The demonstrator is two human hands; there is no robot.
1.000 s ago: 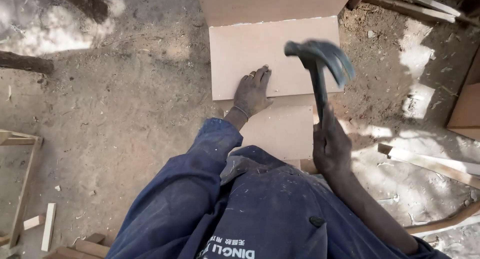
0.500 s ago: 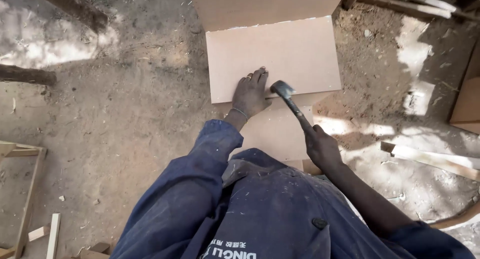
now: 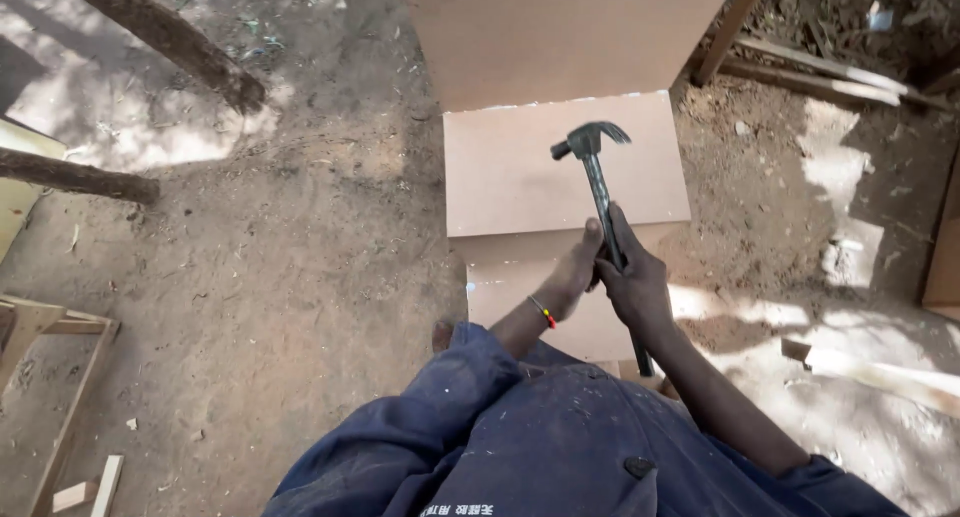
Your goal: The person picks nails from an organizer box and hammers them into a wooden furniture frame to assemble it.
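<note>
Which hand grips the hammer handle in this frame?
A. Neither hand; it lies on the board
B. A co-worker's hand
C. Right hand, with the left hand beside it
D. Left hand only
C: the right hand wraps the hammer handle, the left hand beside it, over the board.

Dappled daylight, sunlit patches right (hard shadows), image mostly sharp.

- Under me, sandy ground (image 3: 300,277), scattered with wood shavings.
- On it: my tan board box (image 3: 565,167), rough logs (image 3: 80,175), and a timber frame (image 3: 60,377).
</note>
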